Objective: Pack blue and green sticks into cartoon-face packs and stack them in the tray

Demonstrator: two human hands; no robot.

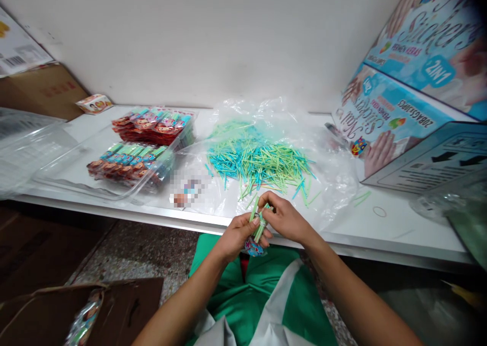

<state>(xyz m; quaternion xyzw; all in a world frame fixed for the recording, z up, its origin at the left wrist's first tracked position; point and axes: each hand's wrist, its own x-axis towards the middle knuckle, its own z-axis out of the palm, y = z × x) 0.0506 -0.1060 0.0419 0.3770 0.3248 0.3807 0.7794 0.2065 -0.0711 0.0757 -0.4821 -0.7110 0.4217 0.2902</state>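
In front of my lap, at the table's front edge, my left hand (240, 233) is closed around a small bundle of light green sticks (259, 230). A blue and red printed plastic packet (254, 248) hangs under that bundle, partly covered by my fingers. From the other side my right hand (283, 216) pinches the upper ends of the sticks. A thin dark line crosses the bundle near my left thumb; I cannot make out what it is. Just beyond my hands lies a loose heap of green and blue sticks (258, 156) on a clear plastic sheet (331, 183).
Left of the heap, a clear plastic tray (68, 171) holds rows of red packets (146, 128) with green and blue sticks. Printed blue boxes (388, 117) stand at the right, near a rubber band (379, 211). A cardboard box (41, 90) stands far left, an open carton (133, 305) below.
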